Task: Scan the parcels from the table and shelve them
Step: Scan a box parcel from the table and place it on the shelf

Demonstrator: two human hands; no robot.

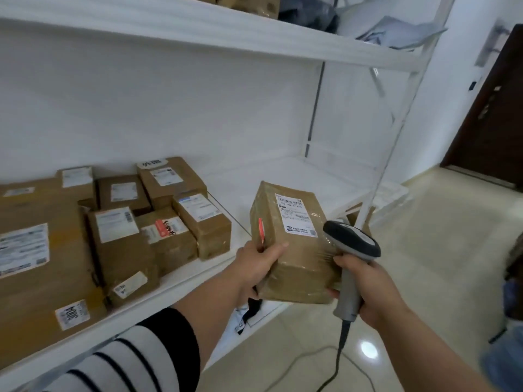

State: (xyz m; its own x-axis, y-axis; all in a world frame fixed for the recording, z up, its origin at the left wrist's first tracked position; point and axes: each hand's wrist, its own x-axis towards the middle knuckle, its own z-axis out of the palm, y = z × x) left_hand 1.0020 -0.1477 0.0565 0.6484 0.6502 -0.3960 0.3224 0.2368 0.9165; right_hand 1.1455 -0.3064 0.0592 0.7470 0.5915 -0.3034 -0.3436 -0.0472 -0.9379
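- Brown cardboard parcel wrapped in clear tape (291,244): held in the air in front of the white middle shelf board (283,176), just beyond its front edge and to the right of the boxes already stored there. It is tilted, with its far end raised.
- White shipping label (297,217): on the upward face, toward the far end, with barcode lines visible. A red sticker (261,229) sits on the left side face.
- Left hand (259,267): grips the parcel's near left corner, thumb across the top face and fingers underneath.
- Right hand (370,290): wrapped around the handle of the grey handheld barcode scanner with a black head (351,250). Its fingertips also brace the parcel's right edge. The scanner head lies just beside the label's near right corner.
- Judged step: scanning, or placement directly after it. No scan beam can be made out on the label.
- Procedure: keep the label face square to the scanner window. Hold the parcel steady, since the glossy tape may cause glare. Tilt it slightly if no read occurs.
- Placement: the bare part of the shelf board to the right of the small brown cardboard box with a white label (202,224) appears to be the nearest free spot. Set the parcel down label-up.
- Handling: the left hand alone will likely carry the parcel, so shift the grip under its middle first.
- Grey scanner cable (338,360): hangs to the tiled floor. Keep it away from the shelf edge.
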